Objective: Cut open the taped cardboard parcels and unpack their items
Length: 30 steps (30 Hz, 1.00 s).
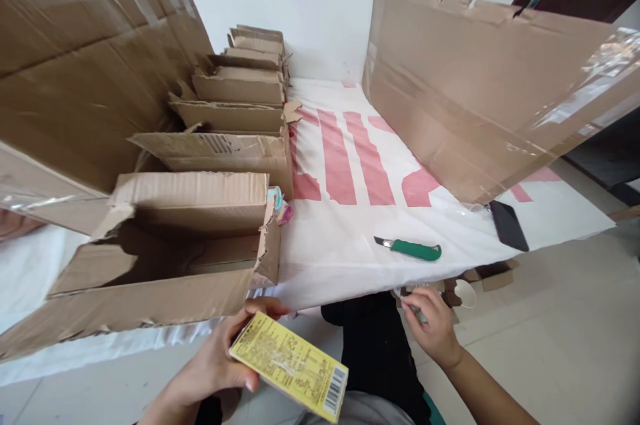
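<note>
Yellow box (291, 365) is gripped at one end by left hand (220, 353), barcode (335, 390) thus left uncovered; right hand (434, 326) is curled, contents unclear.

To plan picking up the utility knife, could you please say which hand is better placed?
Probably the right hand: it is nearer the utility knife, though perhaps not empty; the left hand holds the yellow barcoded package.

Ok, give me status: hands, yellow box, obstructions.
Left hand holding yellow box. Right hand curled, contents unclear. Nothing apparently in the way; green cutter on table ahead, blade out.
</note>
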### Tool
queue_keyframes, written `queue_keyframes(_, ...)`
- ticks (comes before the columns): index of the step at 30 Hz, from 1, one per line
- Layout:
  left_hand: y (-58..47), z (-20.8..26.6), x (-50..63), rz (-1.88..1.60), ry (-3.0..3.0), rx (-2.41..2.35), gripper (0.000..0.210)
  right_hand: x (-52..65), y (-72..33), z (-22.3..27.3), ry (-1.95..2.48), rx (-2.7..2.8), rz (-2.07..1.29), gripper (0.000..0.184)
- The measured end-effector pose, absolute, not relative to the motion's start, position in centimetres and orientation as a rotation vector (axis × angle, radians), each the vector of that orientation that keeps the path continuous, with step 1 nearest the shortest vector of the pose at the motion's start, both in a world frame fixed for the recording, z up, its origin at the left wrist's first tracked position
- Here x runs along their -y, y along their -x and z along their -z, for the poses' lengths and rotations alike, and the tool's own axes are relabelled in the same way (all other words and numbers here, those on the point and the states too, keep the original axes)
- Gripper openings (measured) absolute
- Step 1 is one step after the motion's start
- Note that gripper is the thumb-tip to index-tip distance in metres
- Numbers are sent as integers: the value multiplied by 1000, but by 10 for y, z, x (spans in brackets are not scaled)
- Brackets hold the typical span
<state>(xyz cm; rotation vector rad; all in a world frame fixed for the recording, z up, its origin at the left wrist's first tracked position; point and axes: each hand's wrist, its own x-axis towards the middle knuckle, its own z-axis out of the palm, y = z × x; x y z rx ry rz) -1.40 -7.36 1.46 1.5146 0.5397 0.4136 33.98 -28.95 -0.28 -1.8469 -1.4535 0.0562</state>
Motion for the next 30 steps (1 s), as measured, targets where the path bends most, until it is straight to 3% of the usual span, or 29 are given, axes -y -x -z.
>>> queue_keyframes(3, 15, -13, 73, -453, -1455, -541, 76, 270, -340, -12, 1804, 1556, 138, 8)
queue_keyframes(13, 3, -32, 84, -503, -1332, -595, 75, 277, -382, -2, 1906, 1248, 179, 8)
queue_keyframes(16, 1, -33, 87, -549, -1308, -642, 75, 300, -403, 10, 1998, 1096, 215, 16)
queue_keyframes(21, -1, -30, 89, -600, -1329, -741, 75, 340, -438, 68, 2254, 954, 81, 30)
queue_keyframes(30, -3, -17, 89, -700, -1287, -911, 91, 372, -452, 185, 2779, 859, -516, 19)
